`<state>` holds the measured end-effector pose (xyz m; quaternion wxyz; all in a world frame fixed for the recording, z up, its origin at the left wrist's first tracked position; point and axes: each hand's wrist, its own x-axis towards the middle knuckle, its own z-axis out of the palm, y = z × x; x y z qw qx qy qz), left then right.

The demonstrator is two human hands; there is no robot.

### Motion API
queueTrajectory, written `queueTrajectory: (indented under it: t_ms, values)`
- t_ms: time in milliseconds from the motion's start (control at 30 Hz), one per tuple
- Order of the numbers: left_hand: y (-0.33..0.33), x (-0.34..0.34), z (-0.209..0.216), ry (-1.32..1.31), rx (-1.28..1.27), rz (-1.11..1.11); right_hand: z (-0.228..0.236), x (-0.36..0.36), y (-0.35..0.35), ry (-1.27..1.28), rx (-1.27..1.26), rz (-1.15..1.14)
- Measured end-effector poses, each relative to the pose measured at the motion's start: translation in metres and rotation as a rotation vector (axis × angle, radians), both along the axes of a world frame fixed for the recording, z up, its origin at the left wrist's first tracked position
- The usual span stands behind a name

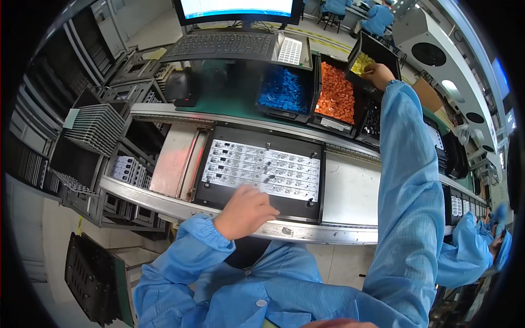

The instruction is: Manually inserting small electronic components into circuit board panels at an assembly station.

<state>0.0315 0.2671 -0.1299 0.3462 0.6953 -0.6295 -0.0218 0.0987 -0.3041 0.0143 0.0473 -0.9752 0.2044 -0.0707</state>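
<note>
My right hand [378, 75] reaches far forward into a raised black bin [383, 49]. Its fingers are pinched together at the small yellow parts [361, 62] inside; whether a part is between them is hidden. Over the near edge of a black carrier [295, 212], my left hand [246, 212] hovers with curled fingers, and anything in them is out of sight. Several narrow white circuit boards [249, 172] lie side by side in that carrier, with dark components and small metal fittings on them. The carrier sits on the rails of a conveyor.
Bins of blue parts [284, 90], orange parts [336, 93] and black parts [372, 119] stand behind the conveyor's metal rail [350, 235]. Farther back are a keyboard [221, 45] and a monitor. Racks of boards [95, 128] flank the left. A co-worker's blue sleeve [467, 249] shows at right.
</note>
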Motion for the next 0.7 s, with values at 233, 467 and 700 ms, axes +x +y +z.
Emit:
queueTrajectory:
  t_ms: [233,467,700]
  values:
    - [0.001,-0.004,-0.003,-0.005,-0.012,-0.012,0.017,-0.013,0.011,-0.321,0.121,-0.187]
    - [0.029,0.012,0.0,-0.105,0.042,0.083,0.01,-0.044,0.066,-0.64,1.293,-0.002]
    - [-0.014,0.044,0.023,0.136,-0.015,0.205,-0.069,-0.083,0.237,-0.118,1.094,0.196]
